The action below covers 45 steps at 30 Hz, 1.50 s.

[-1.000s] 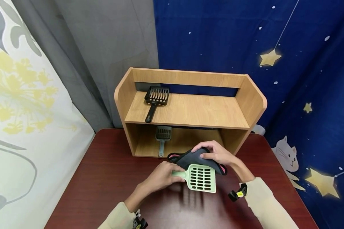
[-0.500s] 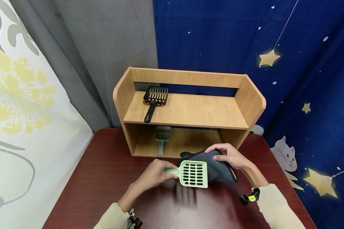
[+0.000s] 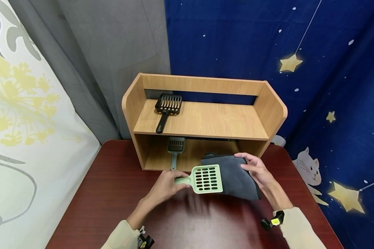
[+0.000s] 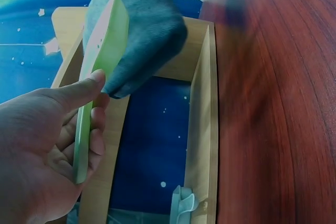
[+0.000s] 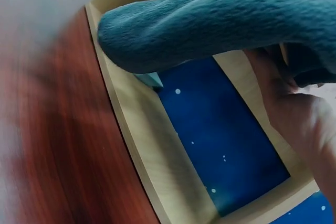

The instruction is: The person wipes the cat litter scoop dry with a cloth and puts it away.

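Note:
My left hand (image 3: 164, 186) pinches the handle of a light green slotted litter scoop (image 3: 207, 179), held above the table with its blade toward the right. In the left wrist view the scoop (image 4: 107, 45) appears nearly edge-on, its handle between thumb and curled fingers. A dark grey cloth (image 3: 237, 178) with black edging hangs from my right hand (image 3: 258, 169), which grips it by the upper right part. The scoop's blade overlaps the cloth's left side in the head view. In the right wrist view the folded cloth (image 5: 210, 24) hides most of the fingers.
A two-level wooden shelf (image 3: 202, 119) stands at the back of the dark red table (image 3: 112, 193). On its upper board lies a black slotted scoop (image 3: 168, 107); a grey one (image 3: 176, 148) rests on the lower level. Curtains hang behind.
The cloth has opened out from a folded bundle with pink showing to a hanging grey sheet. My right hand has moved right with it; the green scoop has shifted left and up.

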Motion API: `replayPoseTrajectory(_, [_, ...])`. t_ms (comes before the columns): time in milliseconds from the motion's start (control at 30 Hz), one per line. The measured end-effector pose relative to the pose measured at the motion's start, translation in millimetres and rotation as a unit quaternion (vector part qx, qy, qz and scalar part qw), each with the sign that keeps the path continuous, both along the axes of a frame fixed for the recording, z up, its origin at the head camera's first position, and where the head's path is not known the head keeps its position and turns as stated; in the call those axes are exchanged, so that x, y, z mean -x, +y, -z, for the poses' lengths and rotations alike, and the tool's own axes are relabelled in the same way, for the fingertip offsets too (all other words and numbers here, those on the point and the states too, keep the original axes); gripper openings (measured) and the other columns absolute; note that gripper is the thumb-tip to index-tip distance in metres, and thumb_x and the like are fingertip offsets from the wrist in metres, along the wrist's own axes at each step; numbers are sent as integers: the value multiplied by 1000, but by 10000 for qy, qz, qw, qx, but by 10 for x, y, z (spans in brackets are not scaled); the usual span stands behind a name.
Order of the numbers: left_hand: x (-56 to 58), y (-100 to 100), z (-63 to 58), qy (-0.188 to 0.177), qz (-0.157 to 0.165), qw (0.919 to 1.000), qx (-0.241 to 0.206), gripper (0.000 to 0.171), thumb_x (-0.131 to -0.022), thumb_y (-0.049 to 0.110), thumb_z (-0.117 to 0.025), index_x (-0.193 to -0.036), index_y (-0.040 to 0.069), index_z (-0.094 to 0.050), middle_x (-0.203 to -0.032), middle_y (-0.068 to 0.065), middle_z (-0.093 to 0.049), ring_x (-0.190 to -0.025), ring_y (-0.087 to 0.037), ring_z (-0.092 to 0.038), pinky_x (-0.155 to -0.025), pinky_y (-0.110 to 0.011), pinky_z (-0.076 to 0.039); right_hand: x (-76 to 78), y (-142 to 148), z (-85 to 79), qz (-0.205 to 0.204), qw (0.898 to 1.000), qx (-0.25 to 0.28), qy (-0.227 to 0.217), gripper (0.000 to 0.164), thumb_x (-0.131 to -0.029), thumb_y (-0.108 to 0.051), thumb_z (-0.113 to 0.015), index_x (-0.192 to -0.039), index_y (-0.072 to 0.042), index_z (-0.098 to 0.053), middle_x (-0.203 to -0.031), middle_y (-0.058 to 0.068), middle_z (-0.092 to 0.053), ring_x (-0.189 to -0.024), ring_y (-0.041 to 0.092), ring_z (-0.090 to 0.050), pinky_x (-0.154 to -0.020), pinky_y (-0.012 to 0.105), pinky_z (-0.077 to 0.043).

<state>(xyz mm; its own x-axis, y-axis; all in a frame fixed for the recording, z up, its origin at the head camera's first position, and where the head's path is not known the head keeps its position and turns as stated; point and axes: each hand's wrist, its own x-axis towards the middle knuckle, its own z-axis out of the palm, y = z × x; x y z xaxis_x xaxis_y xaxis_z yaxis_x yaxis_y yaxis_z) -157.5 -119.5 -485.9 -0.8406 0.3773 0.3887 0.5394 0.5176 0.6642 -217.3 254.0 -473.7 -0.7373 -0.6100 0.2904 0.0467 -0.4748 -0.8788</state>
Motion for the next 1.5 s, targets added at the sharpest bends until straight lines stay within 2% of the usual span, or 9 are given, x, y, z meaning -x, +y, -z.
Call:
replayPoseTrajectory(200, [21,15,21,160,-79,9994,-291,27,-80,9,-93,-104,6,-83,-99,-3,-81,-79,-7,-67,-68,-22,-53,-24,-81,34,-409,9918,1134,-431,54,-104,17,-26,-145,0,-57,-135,12,-67,-122,23,-67,-100,33,-56])
replayPoseTrajectory(300, [28,52,27,266,-32,9985,-480,27,-79,10,-93,-104,6,-83,-100,-3,-82,-86,-9,-72,-73,-24,-57,-33,-157,50,-646,9857,1427,-614,53,-105,16,-26,-146,0,-56,-137,12,-65,-124,24,-67,-101,33,-56])
replayPoseTrajectory(533, [5,211,-11,85,155,9962,-849,29,-79,11,-93,-105,5,-83,-100,-3,-82,-88,-7,-73,-74,-23,-57,-20,-357,92,-679,9887,1177,-632,53,-105,16,-27,-144,-3,-58,-137,11,-66,-122,22,-69,-97,31,-57])
replayPoseTrajectory(767, [12,292,-24,69,309,9952,-927,28,-81,14,-92,-106,6,-83,-101,-4,-81,-88,-7,-73,-75,-24,-58,2,-461,119,-680,9904,1035,-617,55,-102,17,-29,-142,-5,-61,-132,10,-68,-117,19,-70,-94,27,-57])
replayPoseTrajectory(900, [17,217,21,131,104,9952,-959,29,-78,12,-93,-105,6,-84,-101,-5,-82,-90,-11,-75,-75,-26,-59,-8,-408,117,-809,9842,1409,-707,57,-101,19,-23,-142,0,-59,-135,14,-67,-121,24,-68,-98,32,-57])
replayPoseTrajectory(1033, [29,102,92,110,-213,9950,-971,30,-76,9,-94,-103,5,-84,-100,-6,-82,-90,-13,-77,-74,-27,-60,-31,-317,86,-1021,9748,1831,-762,55,-102,19,-23,-144,4,-54,-136,17,-65,-124,29,-66,-103,37,-55])
replayPoseTrajectory(1133, [43,49,122,65,-309,9949,-961,30,-76,8,-94,-104,5,-84,-101,-6,-82,-91,-13,-77,-74,-27,-60,-50,-273,41,-1076,9721,1960,-704,55,-102,19,-22,-145,5,-53,-136,18,-65,-124,30,-66,-104,38,-55])
replayPoseTrajectory(1333, [47,100,93,141,-117,9936,-1114,31,-75,8,-94,-104,3,-84,-101,-9,-82,-92,-17,-78,-75,-28,-61,-37,-278,3,-1135,9726,1891,-733,56,-102,18,-20,-146,4,-52,-137,17,-64,-125,29,-65,-104,36,-54])
replayPoseTrajectory(1500, [45,246,29,229,107,9928,-1169,29,-76,9,-94,-103,4,-84,-100,-7,-82,-90,-12,-76,-74,-24,-59,-5,-356,46,-958,9797,1615,-701,60,-101,18,-17,-144,1,-56,-136,14,-65,-122,25,-67,-100,32,-56])
